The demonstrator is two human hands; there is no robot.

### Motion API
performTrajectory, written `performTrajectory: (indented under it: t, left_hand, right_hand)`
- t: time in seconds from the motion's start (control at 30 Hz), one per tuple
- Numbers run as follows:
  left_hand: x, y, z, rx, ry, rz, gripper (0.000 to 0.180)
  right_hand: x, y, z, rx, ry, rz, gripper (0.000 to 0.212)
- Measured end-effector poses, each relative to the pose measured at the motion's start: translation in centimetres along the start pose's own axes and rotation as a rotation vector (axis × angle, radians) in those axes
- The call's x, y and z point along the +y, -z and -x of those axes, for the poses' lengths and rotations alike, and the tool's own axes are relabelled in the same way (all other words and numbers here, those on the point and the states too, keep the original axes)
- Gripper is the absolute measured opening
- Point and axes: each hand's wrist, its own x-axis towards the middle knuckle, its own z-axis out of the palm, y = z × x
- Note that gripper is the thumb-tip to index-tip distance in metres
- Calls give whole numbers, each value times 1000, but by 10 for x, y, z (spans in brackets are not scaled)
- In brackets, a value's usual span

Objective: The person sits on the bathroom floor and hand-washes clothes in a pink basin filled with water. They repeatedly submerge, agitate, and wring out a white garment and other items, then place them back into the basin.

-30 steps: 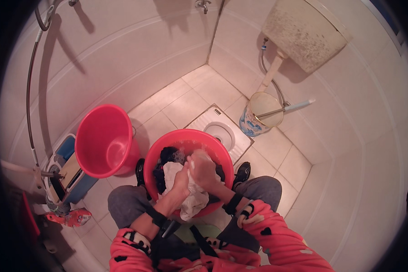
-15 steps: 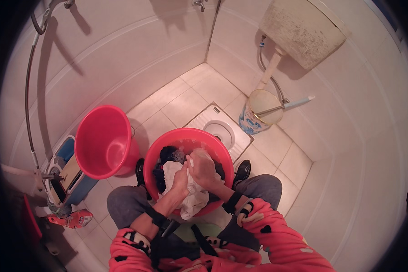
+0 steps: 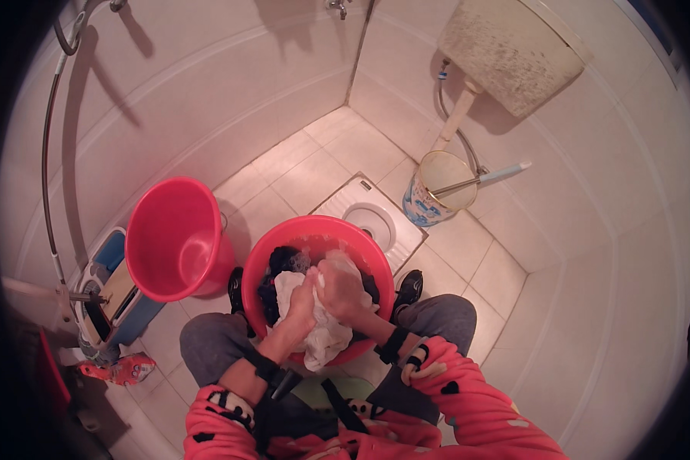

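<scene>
Between my knees stands a red basin [image 3: 387, 268] with water and wet laundry in it. Both my hands grip a white cloth garment [image 3: 326, 337] over the basin, close together. My left hand [image 3: 303, 303] is closed on it, knuckles against my right hand [image 3: 341, 287], which is also closed on the cloth. Part of the white garment hangs over the basin's near rim. Dark clothes [image 3: 268, 295] lie in the basin to the left of my hands, with some suds [image 3: 300, 261] beside them. The fingertips are partly hidden by the cloth and by each other.
An upright red bucket [image 3: 142, 245] stands left of the basin, by a blue and grey box [image 3: 142, 318] and a red packet [image 3: 130, 369]. Beyond the basin is a squat toilet [image 3: 372, 218]. A patterned bin [image 3: 429, 207] with a pale-handled stick [image 3: 498, 174] stands under the cistern [image 3: 506, 54].
My hands have stayed together on the white garment, with only a slight shift of the fingers and cloth. The basin and the things around it look unmoved.
</scene>
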Motion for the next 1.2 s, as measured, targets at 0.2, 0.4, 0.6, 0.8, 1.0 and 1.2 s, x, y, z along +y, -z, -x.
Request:
performTrajectory:
  t: [0.2,0.4,0.6,0.8,1.0,1.2]
  left_hand:
    - [7,15,-11,-315,169,250,43]
    - [24,-21,26,-98,-23,27,40]
    - [81,-14,45,-215,-229,83,20]
    - [57,-6,24,-91,-277,-76,20]
    - [38,5,3,-253,-7,68,36]
    - [12,-5,13,-460,53,289,54]
  right_hand:
    - [-8,-14,21,-17,63,-134,19]
    - [54,-21,-13,-81,-81,-35,27]
    - [83,0,-13,-341,39,-475,36]
    - [68,30,-15,-266,-278,-856,28]
    - [-13,24,16,-68,323,-264,26]
    - [-21,12,25,-168,156,-140,19]
